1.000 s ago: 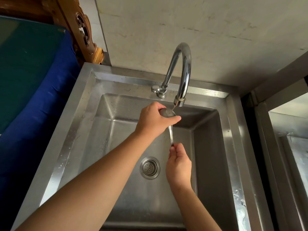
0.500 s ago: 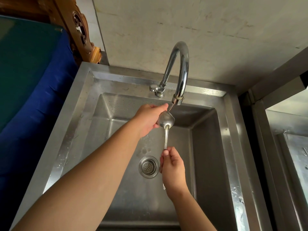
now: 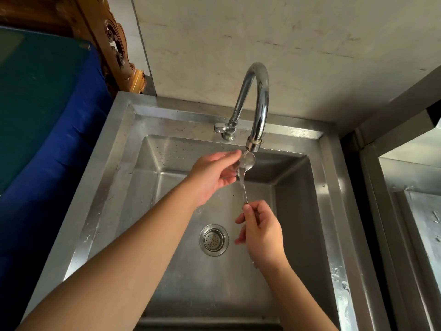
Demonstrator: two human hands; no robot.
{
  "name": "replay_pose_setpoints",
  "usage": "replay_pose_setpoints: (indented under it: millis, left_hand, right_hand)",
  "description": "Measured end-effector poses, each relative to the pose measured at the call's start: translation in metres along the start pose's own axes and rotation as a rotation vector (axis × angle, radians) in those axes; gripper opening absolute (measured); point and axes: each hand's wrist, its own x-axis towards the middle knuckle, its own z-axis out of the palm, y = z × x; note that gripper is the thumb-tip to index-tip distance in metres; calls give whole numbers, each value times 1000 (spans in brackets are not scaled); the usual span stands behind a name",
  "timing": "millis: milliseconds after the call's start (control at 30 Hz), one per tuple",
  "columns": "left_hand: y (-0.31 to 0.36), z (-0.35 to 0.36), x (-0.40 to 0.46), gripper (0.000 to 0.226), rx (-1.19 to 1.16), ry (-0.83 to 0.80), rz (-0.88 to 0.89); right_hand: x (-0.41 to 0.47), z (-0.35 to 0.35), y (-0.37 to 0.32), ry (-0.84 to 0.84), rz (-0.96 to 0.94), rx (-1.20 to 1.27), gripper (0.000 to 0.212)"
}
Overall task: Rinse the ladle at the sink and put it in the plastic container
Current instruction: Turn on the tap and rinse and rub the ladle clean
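Ladle [image 3: 245, 166] under faucet [image 3: 256, 103], right hand [image 3: 261, 231] pinching handle

support: square stainless-steel sink unit [image 3: 114, 149], wet flat rim, deep basin
on rim: curved chrome gooseneck faucet [image 3: 259, 96], mounted at back edge, spout over basin
in basin floor: round perforated metal drain strainer [image 3: 214, 239], near centre
rim right: water droplets

Metal ladle [image 3: 245, 167]: small, shiny, wet; bowl up under tap [image 3: 254, 111] spout, handle angled down over sink [image 3: 100, 187].
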Motion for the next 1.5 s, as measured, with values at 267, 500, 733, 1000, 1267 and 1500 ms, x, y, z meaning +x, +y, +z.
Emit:
replay_pose_setpoints:
  millis: [267, 500, 733, 1000, 1267, 1500]
  left_hand:
    - [-4, 8, -3, 29, 85, 57, 81]
    - [-18, 5, -5, 34, 219, 25, 172]
    - [-23, 6, 4, 21, 360, 145, 216]
    - [-6, 12, 7, 12, 455, 256, 266]
    - [-5, 10, -4, 34, 1228, 227, 536]
    - [3, -2, -10, 44, 1232, -25, 372]
  right_hand:
    - [-11, -6, -8, 87, -16, -121, 24]
    - [-23, -7, -20, 69, 188, 35, 10]
    - [-18, -5, -38, 12, 239, 127, 15]
    - [-15, 6, -38, 113, 132, -113, 21]
    - [-23, 5, -31, 84, 324, 126, 14]
    - [-26, -8, -32, 94, 342, 172, 13]
